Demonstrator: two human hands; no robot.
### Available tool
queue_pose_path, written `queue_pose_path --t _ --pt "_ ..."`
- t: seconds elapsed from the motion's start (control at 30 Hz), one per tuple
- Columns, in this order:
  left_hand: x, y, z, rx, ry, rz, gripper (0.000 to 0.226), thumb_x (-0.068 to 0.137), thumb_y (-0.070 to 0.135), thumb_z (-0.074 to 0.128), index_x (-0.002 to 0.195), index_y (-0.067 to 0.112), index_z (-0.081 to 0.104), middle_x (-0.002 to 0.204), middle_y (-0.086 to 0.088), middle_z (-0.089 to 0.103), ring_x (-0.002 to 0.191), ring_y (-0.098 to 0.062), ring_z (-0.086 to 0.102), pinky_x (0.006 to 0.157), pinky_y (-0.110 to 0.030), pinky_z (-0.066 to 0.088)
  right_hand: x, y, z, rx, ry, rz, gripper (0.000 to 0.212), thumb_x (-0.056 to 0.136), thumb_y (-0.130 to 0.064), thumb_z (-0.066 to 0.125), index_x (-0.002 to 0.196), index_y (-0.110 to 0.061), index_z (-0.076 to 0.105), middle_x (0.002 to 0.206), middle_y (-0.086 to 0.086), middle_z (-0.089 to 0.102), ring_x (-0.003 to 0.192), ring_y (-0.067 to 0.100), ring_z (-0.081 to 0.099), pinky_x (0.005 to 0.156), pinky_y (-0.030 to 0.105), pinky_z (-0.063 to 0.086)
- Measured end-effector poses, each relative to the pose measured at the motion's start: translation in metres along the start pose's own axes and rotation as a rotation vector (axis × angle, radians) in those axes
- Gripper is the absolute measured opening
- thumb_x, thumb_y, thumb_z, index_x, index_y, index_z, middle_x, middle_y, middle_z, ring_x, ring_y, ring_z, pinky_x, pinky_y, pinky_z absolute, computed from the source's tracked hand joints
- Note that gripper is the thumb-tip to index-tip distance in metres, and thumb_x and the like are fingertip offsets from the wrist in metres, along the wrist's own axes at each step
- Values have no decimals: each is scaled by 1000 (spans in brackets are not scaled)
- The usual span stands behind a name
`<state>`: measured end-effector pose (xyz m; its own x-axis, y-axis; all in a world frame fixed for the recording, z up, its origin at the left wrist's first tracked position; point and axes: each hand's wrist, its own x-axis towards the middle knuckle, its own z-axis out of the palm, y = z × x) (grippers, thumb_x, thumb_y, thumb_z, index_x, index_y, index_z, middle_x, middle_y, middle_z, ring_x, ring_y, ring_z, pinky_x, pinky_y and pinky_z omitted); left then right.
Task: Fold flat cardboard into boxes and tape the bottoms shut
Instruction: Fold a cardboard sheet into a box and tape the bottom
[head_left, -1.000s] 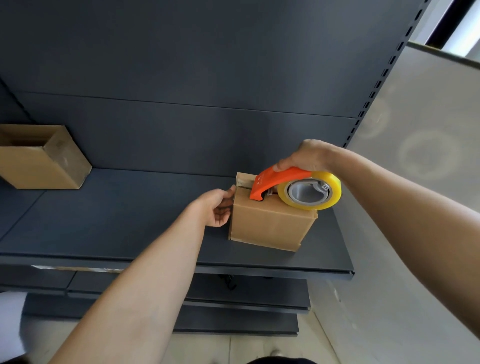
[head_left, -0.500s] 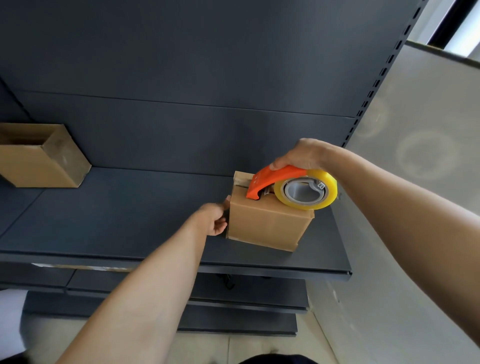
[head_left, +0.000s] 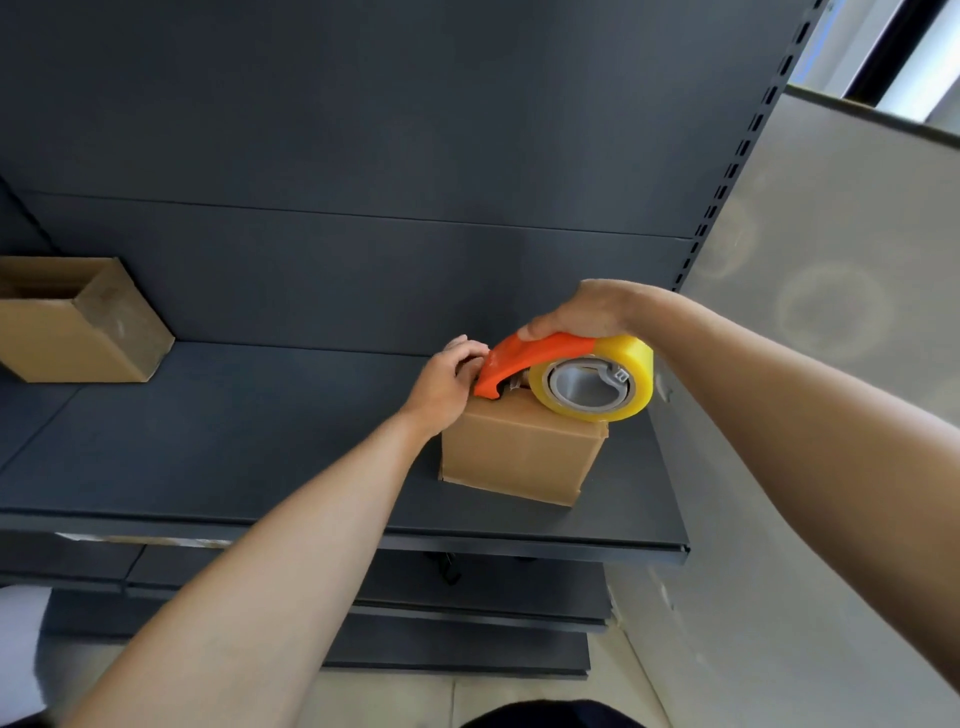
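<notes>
Small box (head_left: 519, 457) on the dark shelf (head_left: 260, 441), near its right end, with the tape dispenser (head_left: 540, 356) resting on its upward face: a clean seal probably calls for a straight, firmly pressed pull along the seam while the box is braced against sliding. The left hand (head_left: 444, 382) curls its fingers over the box's upper left edge, beside the dispenser's mouth; the right hand (head_left: 582, 314) wraps the orange handle from above

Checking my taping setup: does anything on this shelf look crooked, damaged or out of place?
Nothing looks damaged or spilled. The cardboard box under the tape dispenser sits slightly askew to the shelf's front edge.
</notes>
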<state>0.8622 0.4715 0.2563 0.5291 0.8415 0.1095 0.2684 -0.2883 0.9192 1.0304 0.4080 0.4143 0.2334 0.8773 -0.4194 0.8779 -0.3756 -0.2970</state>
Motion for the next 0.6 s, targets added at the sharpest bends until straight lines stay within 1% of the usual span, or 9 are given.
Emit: queue_pose_path --t 0.07,0.17,0.2,0.27,0.33,0.43,0.5,0.53,0.6 --pt "5 -4 0 52 -18 18 27 99 12 46 104 28 67 119 10 64 138 -16 35 119 -47 17 -1 8 -5 -2 -25 -2 50 76 -71 58 93 -24 59 88 -4 59 91 20 57 82 32 41" --pt "7 -3 2 151 -28 61 36 100 18 43 101 46 66 117 26 61 139 -16 36 117 -56 11 -2 21 -9 -48 -47 -10 52 71 -76 57 84 -26 58 85 -5 59 87 20 58 81 33 42" --pt "7 -1 3 173 -38 65 35 101 18 41 103 44 66 117 27 60 138 -15 37 116 -57 10 -2 25 -10 -70 -43 -7 52 71 -77 57 79 -26 56 83 -6 59 85 19 57 80 33 41" --pt "7 1 3 206 -40 49 31 102 15 40 112 29 66 121 21 58 134 -14 41 116 -57 12 -6 33 -14 -118 -32 4 53 70 -79 55 75 -26 54 81 -6 58 80 18 56 79 33 40" --pt "6 4 5 259 -33 22 32 102 13 37 119 18 63 126 14 54 129 -11 42 116 -56 12 -9 48 -20 -144 -33 19 55 68 -80 54 74 -26 54 81 -5 59 83 20 57 80 33 41" --pt "5 7 6 284 -30 8 34 102 13 35 122 15 62 123 18 50 122 -5 43 117 -52 14 -17 78 -30 -141 -40 47 59 67 -78 55 83 -22 57 91 -1 62 92 24 59 86 35 43" --pt "6 7 6 297 -27 6 34 102 13 35 123 15 62 124 19 48 123 -5 42 117 -50 16 -25 99 -37 -111 -32 68 63 63 -77 59 89 -19 61 98 3 65 93 25 61 92 37 45" --pt "6 7 7 299 -26 3 34 102 13 36 124 14 62 126 16 49 126 -8 42 118 -46 18 -30 110 -40 -95 -30 83 64 60 -76 61 86 -18 63 97 4 67 91 25 63 93 38 46" --pt "5 9 8 295 -5 6 34 102 12 36 125 11 61 133 9 50 129 -12 42 113 -30 24 -42 130 -48 -103 -25 116 62 55 -75 60 81 -18 65 91 5 68 86 25 64 91 37 46"
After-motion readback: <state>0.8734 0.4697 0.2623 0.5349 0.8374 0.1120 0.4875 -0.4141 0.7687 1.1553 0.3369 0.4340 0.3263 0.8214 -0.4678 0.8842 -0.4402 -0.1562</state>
